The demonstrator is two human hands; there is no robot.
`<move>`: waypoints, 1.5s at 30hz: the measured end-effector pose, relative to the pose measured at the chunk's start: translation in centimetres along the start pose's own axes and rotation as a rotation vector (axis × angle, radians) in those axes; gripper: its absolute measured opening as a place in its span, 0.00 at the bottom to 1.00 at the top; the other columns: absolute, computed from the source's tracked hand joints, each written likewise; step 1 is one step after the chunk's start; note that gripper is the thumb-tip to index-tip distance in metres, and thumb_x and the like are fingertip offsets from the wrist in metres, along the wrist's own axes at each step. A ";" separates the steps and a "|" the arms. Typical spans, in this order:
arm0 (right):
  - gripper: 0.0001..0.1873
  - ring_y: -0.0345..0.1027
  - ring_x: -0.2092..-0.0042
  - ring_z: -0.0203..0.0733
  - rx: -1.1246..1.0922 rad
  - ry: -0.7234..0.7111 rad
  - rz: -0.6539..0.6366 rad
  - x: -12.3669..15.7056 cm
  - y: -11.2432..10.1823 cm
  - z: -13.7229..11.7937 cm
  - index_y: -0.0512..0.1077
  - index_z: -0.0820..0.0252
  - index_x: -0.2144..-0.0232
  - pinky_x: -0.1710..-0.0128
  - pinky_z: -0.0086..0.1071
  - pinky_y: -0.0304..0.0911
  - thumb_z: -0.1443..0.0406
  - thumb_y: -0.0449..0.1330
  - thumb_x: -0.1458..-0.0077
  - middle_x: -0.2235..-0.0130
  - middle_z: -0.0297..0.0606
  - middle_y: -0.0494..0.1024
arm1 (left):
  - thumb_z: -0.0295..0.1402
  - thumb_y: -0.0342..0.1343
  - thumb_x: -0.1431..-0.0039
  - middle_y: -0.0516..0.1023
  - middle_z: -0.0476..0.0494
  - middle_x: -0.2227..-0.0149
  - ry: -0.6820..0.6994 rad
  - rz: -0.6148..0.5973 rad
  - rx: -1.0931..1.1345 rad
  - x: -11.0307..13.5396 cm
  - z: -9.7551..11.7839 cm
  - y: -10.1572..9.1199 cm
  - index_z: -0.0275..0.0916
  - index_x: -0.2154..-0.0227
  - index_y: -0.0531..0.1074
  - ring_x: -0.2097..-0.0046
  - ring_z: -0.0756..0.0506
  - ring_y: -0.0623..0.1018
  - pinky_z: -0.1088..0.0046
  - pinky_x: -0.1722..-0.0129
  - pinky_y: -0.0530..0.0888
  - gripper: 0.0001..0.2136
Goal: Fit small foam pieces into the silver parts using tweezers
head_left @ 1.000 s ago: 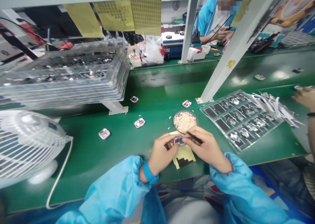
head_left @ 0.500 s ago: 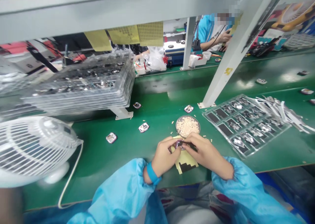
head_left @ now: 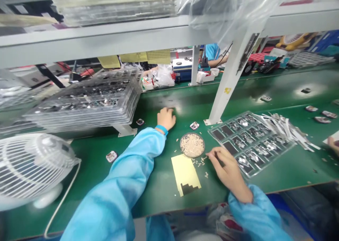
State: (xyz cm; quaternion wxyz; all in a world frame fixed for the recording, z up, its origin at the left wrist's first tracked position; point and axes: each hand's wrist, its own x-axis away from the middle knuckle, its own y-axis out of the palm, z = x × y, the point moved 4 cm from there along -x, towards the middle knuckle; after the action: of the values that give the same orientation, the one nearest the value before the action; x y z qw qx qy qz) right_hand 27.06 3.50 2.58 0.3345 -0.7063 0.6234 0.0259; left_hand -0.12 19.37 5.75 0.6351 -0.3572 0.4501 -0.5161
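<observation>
My left hand (head_left: 166,118) reaches far forward over the green bench, near its back ledge, palm down. Its fingers curl over away from me, and whatever is under them is hidden. At the right of a round dish (head_left: 181,148) full of small pale pieces, my right hand (head_left: 228,167) has thumb and forefinger pinched together; I cannot make out what is between them. Loose pale pieces (head_left: 206,175) lie scattered beside its fingertips. A yellow paper (head_left: 186,170) with a black stepped strip lies in front of the dish. Behind it sits a small rounded device part (head_left: 194,125).
Clear trays of parts (head_left: 87,115) are stacked at left, behind a white fan (head_left: 29,167). A parts tray (head_left: 254,142) and white strips (head_left: 288,130) lie at right, beyond a slanted post (head_left: 225,82). Another person's hand (head_left: 334,144) shows at the right edge.
My hands were together over the yellow paper, on a small purple-edged part. The left has reached forward; the right has moved beside the dish. The view has tilted up.
</observation>
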 end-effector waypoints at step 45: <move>0.09 0.76 0.57 0.42 -0.232 -0.007 -0.060 1.5 5.4 -2.6 0.75 0.55 0.62 0.55 0.37 0.72 0.72 0.65 0.44 0.60 0.38 0.80 | 0.31 0.59 0.41 0.78 0.47 0.73 -0.260 -0.505 1.132 19.9 1.1 2.0 0.36 0.60 0.69 0.73 0.49 0.78 0.80 0.76 0.71 0.08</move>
State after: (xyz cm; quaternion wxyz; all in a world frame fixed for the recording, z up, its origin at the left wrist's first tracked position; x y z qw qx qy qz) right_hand 21.50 0.88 1.55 0.2535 -0.7586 0.5934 0.0903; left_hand 2.82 0.39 0.24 0.6338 -0.1209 -0.0715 -0.7606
